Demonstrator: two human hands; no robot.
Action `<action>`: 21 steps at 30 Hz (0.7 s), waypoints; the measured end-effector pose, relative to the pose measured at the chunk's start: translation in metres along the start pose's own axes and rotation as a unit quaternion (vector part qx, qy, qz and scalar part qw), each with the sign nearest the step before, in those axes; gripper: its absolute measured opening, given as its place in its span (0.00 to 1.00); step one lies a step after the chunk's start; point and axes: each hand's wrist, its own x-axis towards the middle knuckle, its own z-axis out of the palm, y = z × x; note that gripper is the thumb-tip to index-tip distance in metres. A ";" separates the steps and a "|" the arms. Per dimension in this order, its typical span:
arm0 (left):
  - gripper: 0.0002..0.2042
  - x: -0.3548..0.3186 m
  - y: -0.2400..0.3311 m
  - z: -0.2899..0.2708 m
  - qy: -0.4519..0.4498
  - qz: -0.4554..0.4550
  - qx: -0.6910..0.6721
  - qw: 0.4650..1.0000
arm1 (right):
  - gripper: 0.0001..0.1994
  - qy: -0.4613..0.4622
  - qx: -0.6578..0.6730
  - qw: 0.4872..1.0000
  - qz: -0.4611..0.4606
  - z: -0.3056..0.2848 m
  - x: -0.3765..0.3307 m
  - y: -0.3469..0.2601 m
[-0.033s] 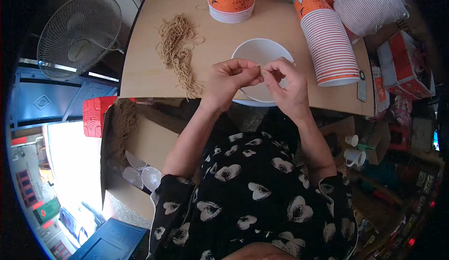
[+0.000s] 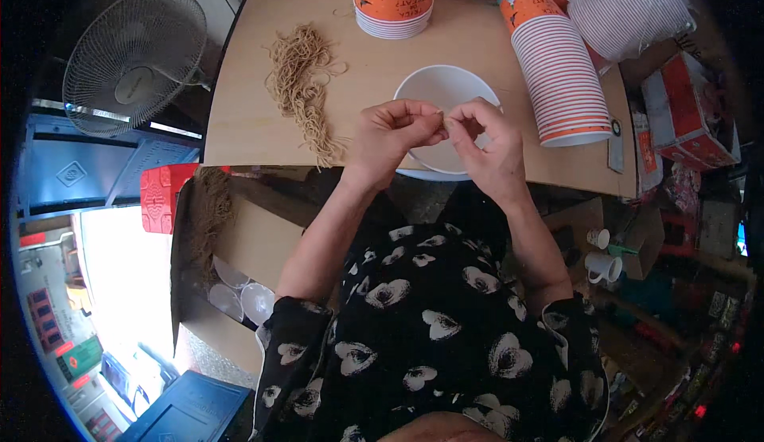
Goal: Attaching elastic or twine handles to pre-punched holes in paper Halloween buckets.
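My left hand (image 2: 390, 140) and my right hand (image 2: 489, 144) meet at the fingertips over a white round tub (image 2: 434, 84) near the table's front edge. Each has its thumb and forefinger pinched together. Whatever lies between the fingertips is tiny and mostly covered, so I cannot make it out. Both hands hide part of the tub's rim and inside. Left of my left hand, a loose tangle of tan cords (image 2: 298, 84) lies on the table, its lower ends close to my wrist.
A stack of orange patterned paper tubs (image 2: 394, 4) stands at the back of the table (image 2: 239, 116). A long nested stack of tubs (image 2: 557, 72) lies at right, with wrapped stacks (image 2: 633, 12) behind. A fan (image 2: 135, 68) stands left. Below is an open cardboard box (image 2: 255, 239).
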 end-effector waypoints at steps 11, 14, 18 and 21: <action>0.07 -0.005 -0.002 0.004 -0.015 0.085 0.113 0.990 | 0.06 -0.047 0.218 0.955 0.195 -0.011 0.006 0.015; 0.07 -0.004 -0.004 0.004 -0.009 0.088 0.120 0.989 | 0.06 -0.047 0.205 0.956 0.205 -0.012 0.006 0.011; 0.07 -0.004 -0.002 0.003 -0.011 0.068 0.105 0.992 | 0.07 -0.061 0.165 0.966 0.190 -0.015 0.004 0.007; 0.08 -0.003 -0.001 -0.001 -0.014 0.037 0.066 0.997 | 0.09 -0.079 0.142 0.973 0.165 -0.022 0.006 0.003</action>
